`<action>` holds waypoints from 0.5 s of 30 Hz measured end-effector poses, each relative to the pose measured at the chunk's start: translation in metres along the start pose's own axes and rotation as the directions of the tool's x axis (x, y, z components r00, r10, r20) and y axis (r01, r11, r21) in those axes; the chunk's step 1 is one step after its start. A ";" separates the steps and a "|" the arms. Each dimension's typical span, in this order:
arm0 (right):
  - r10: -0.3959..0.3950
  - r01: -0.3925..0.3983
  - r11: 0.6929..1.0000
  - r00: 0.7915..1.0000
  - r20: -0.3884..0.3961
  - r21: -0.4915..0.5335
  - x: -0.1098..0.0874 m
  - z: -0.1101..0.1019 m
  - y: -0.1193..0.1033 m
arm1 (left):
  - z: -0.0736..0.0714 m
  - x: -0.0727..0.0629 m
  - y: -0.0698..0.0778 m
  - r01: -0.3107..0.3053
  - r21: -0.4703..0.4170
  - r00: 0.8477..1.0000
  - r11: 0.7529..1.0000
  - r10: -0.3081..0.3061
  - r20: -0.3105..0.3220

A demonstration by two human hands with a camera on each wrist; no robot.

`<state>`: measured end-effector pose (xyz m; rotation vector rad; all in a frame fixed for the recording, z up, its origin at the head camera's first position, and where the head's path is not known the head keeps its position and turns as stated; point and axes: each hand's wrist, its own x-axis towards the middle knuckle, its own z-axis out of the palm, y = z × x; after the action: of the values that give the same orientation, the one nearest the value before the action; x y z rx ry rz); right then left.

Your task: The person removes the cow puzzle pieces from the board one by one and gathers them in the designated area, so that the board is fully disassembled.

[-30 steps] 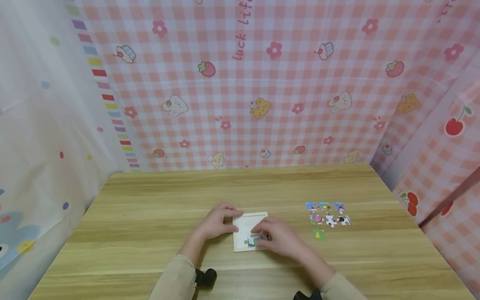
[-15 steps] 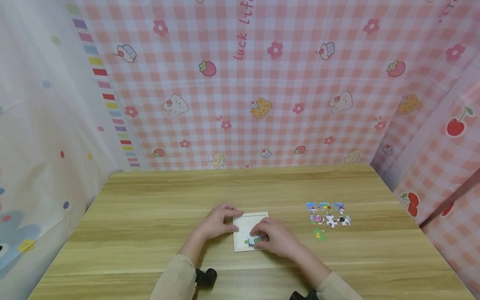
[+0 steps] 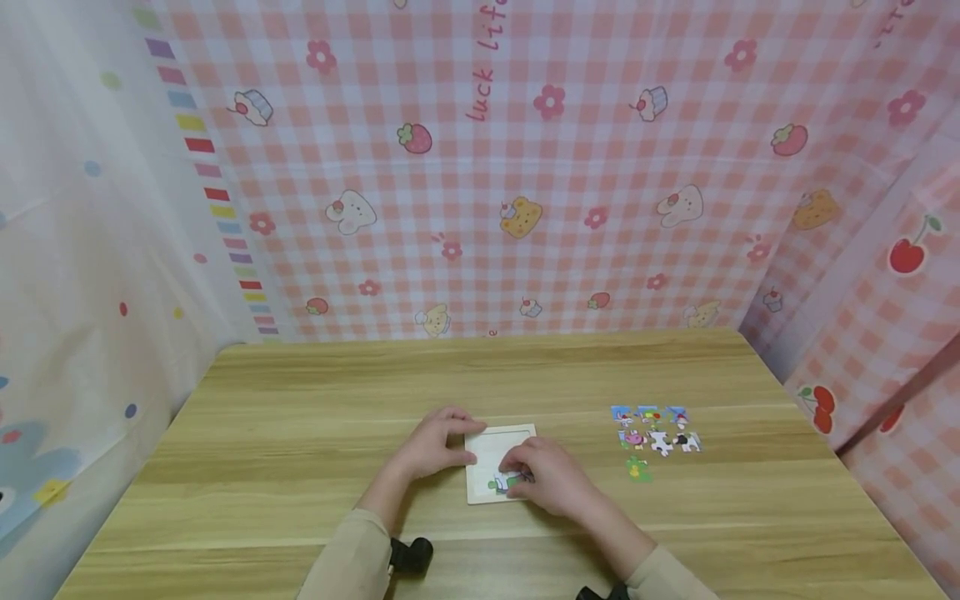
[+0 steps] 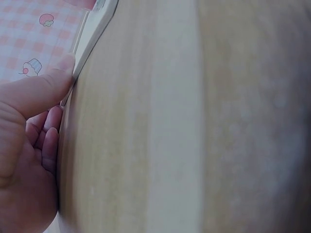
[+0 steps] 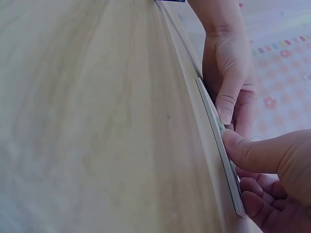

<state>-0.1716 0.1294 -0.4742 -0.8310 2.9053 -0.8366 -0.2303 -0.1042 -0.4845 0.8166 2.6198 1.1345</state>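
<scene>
A pale square puzzle board [image 3: 491, 446] lies on the table, with a green and white puzzle piece [image 3: 496, 484] in its lower part. My left hand [image 3: 433, 447] holds the board's left side, thumb [image 4: 63, 73] on the edge and index finger at the far left corner. Over the lower right part, my right hand [image 3: 553, 477] pinches another puzzle piece [image 3: 513, 480] between thumb and bent fingers. Most of that piece is hidden by the hand. In the right wrist view the right thumb [image 5: 238, 145] sits on the board's near side.
Several loose puzzle pieces [image 3: 660, 442] lie in rough rows to the right of the board, with a green and yellow piece [image 3: 638, 468] nearest. The wooden table [image 3: 337, 375] ends at a pink checked curtain [image 3: 480, 275] behind.
My right hand has shifted slightly left and in over the board's lower right part. The left hand, the board and the loose pieces keep their places.
</scene>
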 end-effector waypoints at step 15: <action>0.012 -0.011 0.999 1.000 -0.027 0.039 -0.002 0.003 0.001 | 0.001 0.000 0.000 0.004 0.006 1.000 1.000 -0.004 -0.004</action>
<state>-0.1704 0.1297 -0.4774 -0.8050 2.9044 -0.9076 -0.2302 -0.1037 -0.4849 0.8110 2.6281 1.1291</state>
